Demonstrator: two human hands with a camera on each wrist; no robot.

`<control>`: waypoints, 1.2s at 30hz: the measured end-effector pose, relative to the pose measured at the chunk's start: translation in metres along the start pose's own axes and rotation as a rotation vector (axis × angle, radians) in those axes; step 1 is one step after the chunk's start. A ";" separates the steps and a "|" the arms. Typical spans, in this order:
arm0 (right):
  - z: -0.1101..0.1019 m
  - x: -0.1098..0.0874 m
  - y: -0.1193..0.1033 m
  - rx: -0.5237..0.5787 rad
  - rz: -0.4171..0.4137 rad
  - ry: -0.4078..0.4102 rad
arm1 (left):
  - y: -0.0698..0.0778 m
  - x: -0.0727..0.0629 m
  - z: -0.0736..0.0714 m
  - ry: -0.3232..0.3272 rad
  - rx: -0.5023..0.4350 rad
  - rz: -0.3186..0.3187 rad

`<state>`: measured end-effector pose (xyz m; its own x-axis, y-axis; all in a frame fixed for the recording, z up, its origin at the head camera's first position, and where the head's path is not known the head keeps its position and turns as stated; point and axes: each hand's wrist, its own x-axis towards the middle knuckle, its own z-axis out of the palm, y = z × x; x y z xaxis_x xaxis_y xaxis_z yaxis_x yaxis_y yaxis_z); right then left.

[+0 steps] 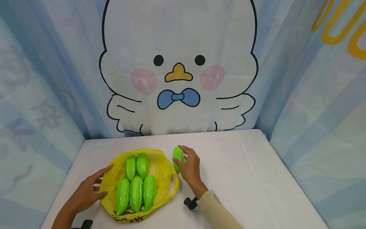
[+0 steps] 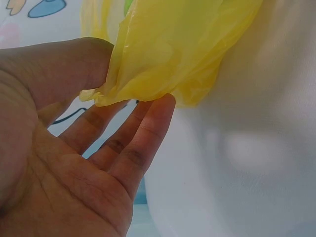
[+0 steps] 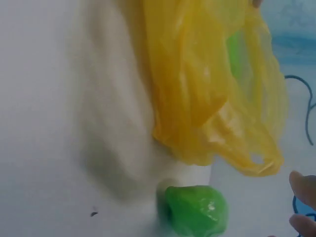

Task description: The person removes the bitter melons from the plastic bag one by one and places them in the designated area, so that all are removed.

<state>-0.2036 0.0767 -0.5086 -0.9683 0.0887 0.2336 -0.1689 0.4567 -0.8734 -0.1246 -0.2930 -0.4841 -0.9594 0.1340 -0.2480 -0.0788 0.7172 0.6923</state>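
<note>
A yellow plastic bag (image 1: 166, 168) lies with its mouth spread, and inside it several glossy bright green bitter melons (image 1: 136, 194) rest in two rows. Another green bitter melon (image 1: 178, 154) is on the table just right of the bag. Over this one is my right hand (image 1: 190, 165), with thumb and index finger apart on either side of it. In the right wrist view a gap shows between the fingertips (image 3: 303, 190) and the melon (image 3: 197, 210). My left hand (image 1: 87, 192) touches the bag's left side with spread, nearly straight fingers; the bag (image 2: 163, 54) hides its thumb tip.
A white cloth covers the table (image 1: 251, 187). Behind it hangs a curtain (image 1: 180, 31) with a cartoon bird, and patterned curtains (image 1: 37, 105) close off both sides. Black wrist camera parts (image 1: 190, 203) sit near each wrist.
</note>
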 end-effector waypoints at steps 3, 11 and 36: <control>-0.001 -0.001 -0.011 0.050 -0.022 -0.012 | -0.001 0.001 0.000 -0.001 0.004 -0.006; 0.008 -0.007 -0.036 0.139 -0.067 -0.083 | -0.002 0.001 0.000 0.007 0.008 0.008; 0.072 -0.024 -0.053 0.128 -0.106 -0.233 | -0.004 0.001 0.001 0.018 -0.016 0.016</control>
<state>-0.1842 -0.0129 -0.4989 -0.9577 -0.1665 0.2347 -0.2789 0.3356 -0.8998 -0.1249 -0.2949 -0.4880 -0.9653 0.1326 -0.2248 -0.0679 0.7040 0.7070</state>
